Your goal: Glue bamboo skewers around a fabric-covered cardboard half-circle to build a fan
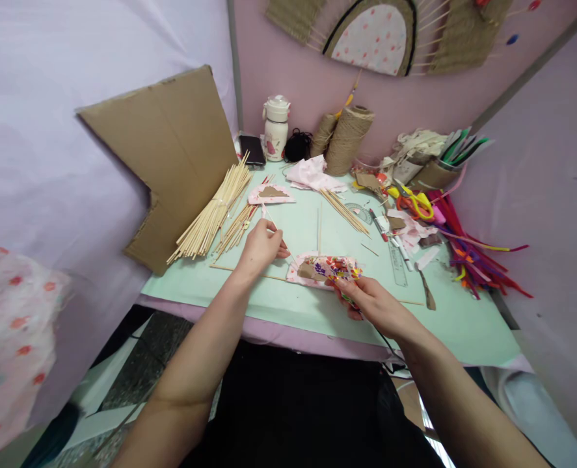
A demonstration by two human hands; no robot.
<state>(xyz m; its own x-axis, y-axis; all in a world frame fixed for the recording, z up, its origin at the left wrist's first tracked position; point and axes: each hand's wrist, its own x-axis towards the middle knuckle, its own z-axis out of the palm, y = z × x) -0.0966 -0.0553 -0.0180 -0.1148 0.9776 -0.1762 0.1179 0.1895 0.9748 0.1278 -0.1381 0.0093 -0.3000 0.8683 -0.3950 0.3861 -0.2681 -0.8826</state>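
Observation:
My left hand [260, 247] pinches a thin bamboo stick [272, 223] that slants up and away over the pale green table [317, 305]. My right hand [370, 300] grips a colourful patterned tool, apparently a glue gun [339, 268], whose dark cord runs down past my wrist. The gun's tip sits over a pink fabric-covered cardboard piece [305, 271] lying between my hands. A similar fabric-and-cardboard piece [271, 193] lies farther back. Loose single sticks lie flat on the table near both hands.
A bundle of bamboo sticks [213, 214] and a big cardboard sheet [171, 149] stand at the left. At the back are a white bottle [276, 128], twine spools [347, 139] and a phone [252, 149]. Scissors [412, 202], a ruler [398, 262] and pipe cleaners [468, 253] crowd the right.

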